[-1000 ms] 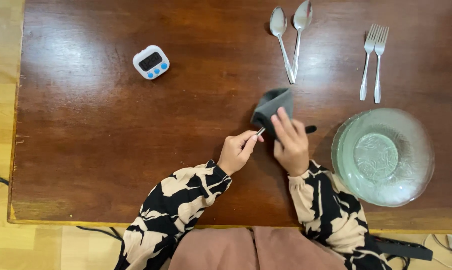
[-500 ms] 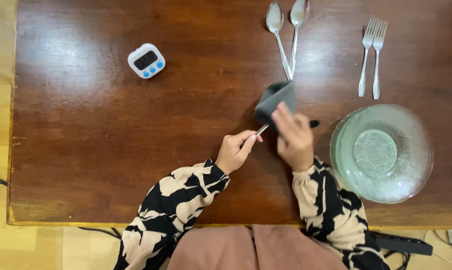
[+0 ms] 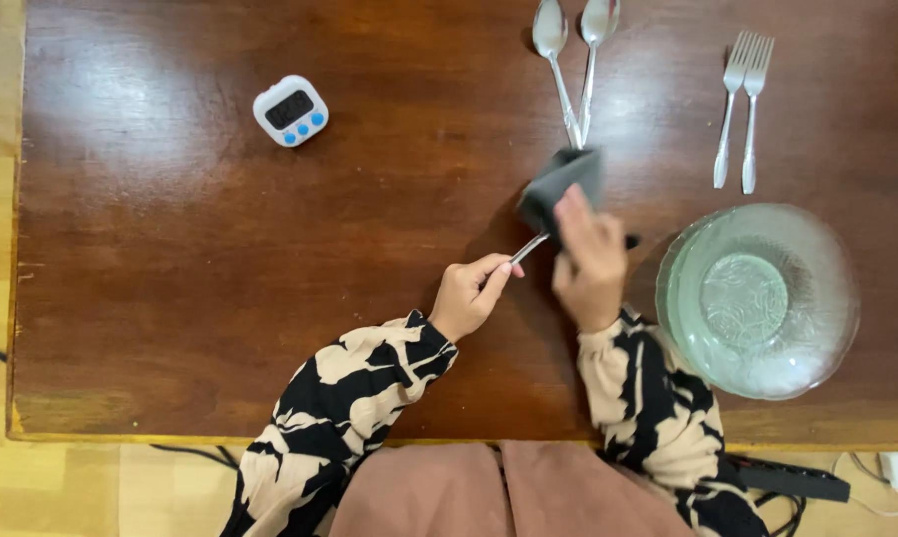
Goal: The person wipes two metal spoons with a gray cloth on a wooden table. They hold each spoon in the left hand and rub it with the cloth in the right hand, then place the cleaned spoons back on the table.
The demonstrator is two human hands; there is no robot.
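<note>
On the far left of the desk (image 3: 170, 259) we see a small white timer with blue buttons (image 3: 290, 110), well apart from our hands. Our left hand (image 3: 472, 295) pinches the end of a thin metal utensil handle (image 3: 528, 248), fingers closed tight on it. Over the last second the grey cloth (image 3: 564, 183) has slid up along that handle, away from the left hand, so more bare metal now shows between them; we judge the wiping stroke is moving toward the utensil's far end, which the cloth hides. Our right hand (image 3: 588, 259) grips the cloth around the utensil. Its top now touches the tips of the two spoons (image 3: 571, 60), which crowd the stroke. Further right lie two forks (image 3: 741, 109) and stacked glass bowls (image 3: 759, 300), just beside the right wrist.
</note>
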